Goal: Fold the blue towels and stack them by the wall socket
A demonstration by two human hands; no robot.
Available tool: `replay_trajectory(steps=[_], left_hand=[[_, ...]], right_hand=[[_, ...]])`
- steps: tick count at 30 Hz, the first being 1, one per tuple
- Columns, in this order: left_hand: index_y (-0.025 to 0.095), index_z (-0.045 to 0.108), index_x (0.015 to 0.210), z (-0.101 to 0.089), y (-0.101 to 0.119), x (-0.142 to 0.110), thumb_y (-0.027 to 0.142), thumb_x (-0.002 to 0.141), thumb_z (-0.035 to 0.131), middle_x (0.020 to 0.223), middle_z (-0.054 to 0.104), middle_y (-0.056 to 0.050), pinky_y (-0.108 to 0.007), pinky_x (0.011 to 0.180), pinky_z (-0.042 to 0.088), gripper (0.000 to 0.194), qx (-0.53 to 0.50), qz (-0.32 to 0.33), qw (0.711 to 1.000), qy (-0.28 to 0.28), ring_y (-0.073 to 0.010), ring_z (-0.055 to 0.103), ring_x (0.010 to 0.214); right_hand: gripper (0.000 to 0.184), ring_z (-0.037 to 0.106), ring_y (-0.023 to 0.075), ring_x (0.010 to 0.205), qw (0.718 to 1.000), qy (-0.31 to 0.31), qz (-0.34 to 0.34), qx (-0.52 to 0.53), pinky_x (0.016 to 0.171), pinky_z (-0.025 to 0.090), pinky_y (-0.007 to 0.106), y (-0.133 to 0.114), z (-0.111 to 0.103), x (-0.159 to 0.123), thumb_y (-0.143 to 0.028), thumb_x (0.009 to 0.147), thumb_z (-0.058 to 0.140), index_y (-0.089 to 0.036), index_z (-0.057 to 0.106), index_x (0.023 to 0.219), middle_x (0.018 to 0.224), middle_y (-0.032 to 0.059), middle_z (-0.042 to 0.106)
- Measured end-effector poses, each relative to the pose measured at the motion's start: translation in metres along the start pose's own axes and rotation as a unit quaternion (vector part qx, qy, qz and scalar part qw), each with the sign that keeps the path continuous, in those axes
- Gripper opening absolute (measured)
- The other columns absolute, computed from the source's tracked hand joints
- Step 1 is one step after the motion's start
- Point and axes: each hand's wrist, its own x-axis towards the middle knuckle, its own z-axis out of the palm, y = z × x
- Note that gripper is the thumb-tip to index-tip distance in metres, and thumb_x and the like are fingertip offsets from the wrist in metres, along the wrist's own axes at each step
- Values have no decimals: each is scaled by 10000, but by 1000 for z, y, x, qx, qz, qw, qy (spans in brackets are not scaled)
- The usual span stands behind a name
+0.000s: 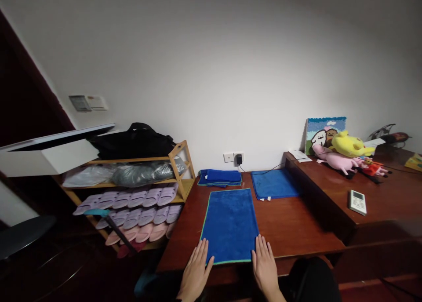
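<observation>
A blue cloth (231, 223) with a green stitched edge lies flat and smooth on the brown wooden table (277, 231). My left hand (195, 269) rests at its near left corner, fingers stretched out and thumb apart. At the near right corner my right hand (264, 263) lies the same way, its fingers straight along the cloth's edge. Neither hand grips anything. Behind this cloth, against the wall, sits a folded blue cloth bundle (222, 177). To its right is a flat stack of blue cloths (275, 184) with small white tags.
Left of the table stands a wooden rack (184, 174) with purple slippers (136, 197) and a black bag (135, 141). A higher brown surface (332, 192) on the right holds a remote control (358, 202) and plush toys (351, 144). A black plug (239, 159) trails a cable.
</observation>
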Motion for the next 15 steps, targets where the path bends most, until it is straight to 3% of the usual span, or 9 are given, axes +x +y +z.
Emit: replay_trajectory(steps=[11, 15], left_hand=[[185, 504, 1540, -1, -5, 10, 551, 1048, 377, 1603, 511, -88, -493, 1247, 405, 626, 8, -3, 999, 37, -259, 468, 1492], [231, 480, 1558, -10, 27, 42, 514, 1066, 351, 1614, 505, -60, -475, 1246, 408, 582, -21, 34, 999, 33, -246, 452, 1502]], right_hand=[[621, 461, 269, 1480, 999, 34, -38, 11, 1214, 393, 443, 12, 2, -1, -541, 1083, 327, -225, 395, 1614, 1615, 75, 459], [631, 460, 274, 1481, 1000, 5, -28, 5, 1214, 385, 448, 8, -1, -2, -554, 1080, 309, -196, 465, 1576, 1613, 89, 461]])
